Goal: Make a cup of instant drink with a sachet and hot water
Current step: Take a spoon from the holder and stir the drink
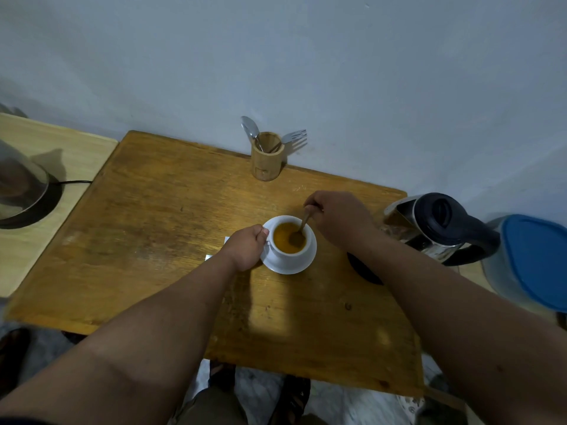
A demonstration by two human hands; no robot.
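A white cup (283,254) full of orange-brown drink stands on a white saucer (302,265) in the middle of the wooden table (159,234). My left hand (245,248) grips the cup's handle on its left side. My right hand (337,219) pinches the handle of a spoon (302,227), and the spoon's bowl is dipped in the drink. Small white corners of a sachet (209,257) peek out from under my left wrist. A glass electric kettle (435,228) with a black lid and handle stands at the table's right edge.
A bamboo holder (266,161) with spoons and a fork stands at the back by the wall. A jug with a blue lid (534,262) is at the far right. On a pale side table to the left sits a metal pot (21,185) with a cord. A black kettle base (365,271) lies under my right forearm.
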